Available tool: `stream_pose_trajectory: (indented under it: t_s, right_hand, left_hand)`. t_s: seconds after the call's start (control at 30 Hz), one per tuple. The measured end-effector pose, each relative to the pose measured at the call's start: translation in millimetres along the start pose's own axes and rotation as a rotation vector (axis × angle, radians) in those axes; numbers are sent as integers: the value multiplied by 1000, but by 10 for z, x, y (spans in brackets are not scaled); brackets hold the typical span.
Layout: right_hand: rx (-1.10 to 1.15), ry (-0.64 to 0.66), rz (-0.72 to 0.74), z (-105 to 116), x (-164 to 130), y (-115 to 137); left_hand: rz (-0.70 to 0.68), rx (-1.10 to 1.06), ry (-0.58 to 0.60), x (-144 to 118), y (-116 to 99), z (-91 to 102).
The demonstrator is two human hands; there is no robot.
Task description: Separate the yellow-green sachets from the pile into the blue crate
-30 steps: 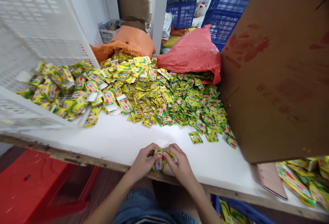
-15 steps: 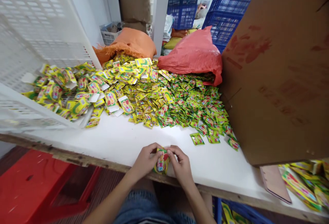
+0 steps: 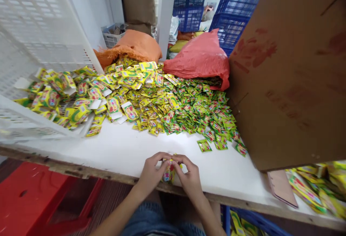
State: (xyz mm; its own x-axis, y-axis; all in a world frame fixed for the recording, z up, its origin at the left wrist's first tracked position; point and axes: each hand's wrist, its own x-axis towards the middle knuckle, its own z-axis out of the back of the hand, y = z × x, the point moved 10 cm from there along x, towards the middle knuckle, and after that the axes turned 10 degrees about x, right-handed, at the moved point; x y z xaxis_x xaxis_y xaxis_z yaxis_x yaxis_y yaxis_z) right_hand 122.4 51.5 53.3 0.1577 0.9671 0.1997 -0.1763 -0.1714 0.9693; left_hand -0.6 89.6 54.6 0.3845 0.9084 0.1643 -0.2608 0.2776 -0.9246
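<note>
Both hands meet over a small yellow-green printed box (image 3: 168, 173) at the front edge of the white tabletop (image 3: 129, 145). My left hand (image 3: 152, 171) pinches its top from the left, thumb and fingertips closed on it. From the right, my right hand (image 3: 187, 173) grips the same top end, its thumb beside the left thumb. The fingers partly cover the box, so its top flap is hard to make out. Beyond the hands lies a heap of small green sachets (image 3: 200, 109), with several printed boxes (image 3: 129, 111) to its left, some with white flaps open.
A white plastic crate (image 3: 48, 127) lies at left with boxes in it. An orange sack (image 3: 135, 46) and a red sack (image 3: 197, 59) stand behind the heap. A large cardboard carton (image 3: 283, 84) rises at right, near a pink flat case (image 3: 282, 189). A red stool (image 3: 32, 192) stands below left.
My fingertips have drawn closer together over the top of the box and now cover more of it. The whole view has shifted slightly, with the surroundings moving left.
</note>
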Motion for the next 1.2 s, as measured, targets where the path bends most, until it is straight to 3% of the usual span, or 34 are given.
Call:
stream_pose_trajectory:
  t_s: [0.17, 0.57, 0.87, 1.2]
  right_hand:
    - [-41, -18, -14, 43, 52, 39]
    - [39, -78, -16, 69, -147, -86]
    - [77, -52, -46, 41, -95, -149]
    - [57, -25, -49, -9, -39, -157]
  left_hand:
    - [75, 59, -40, 37, 36, -16]
    - [124, -115, 60, -70, 216, -93]
    - [77, -104, 70, -52, 179, -95]
    - [227, -305, 28, -147, 351, -143]
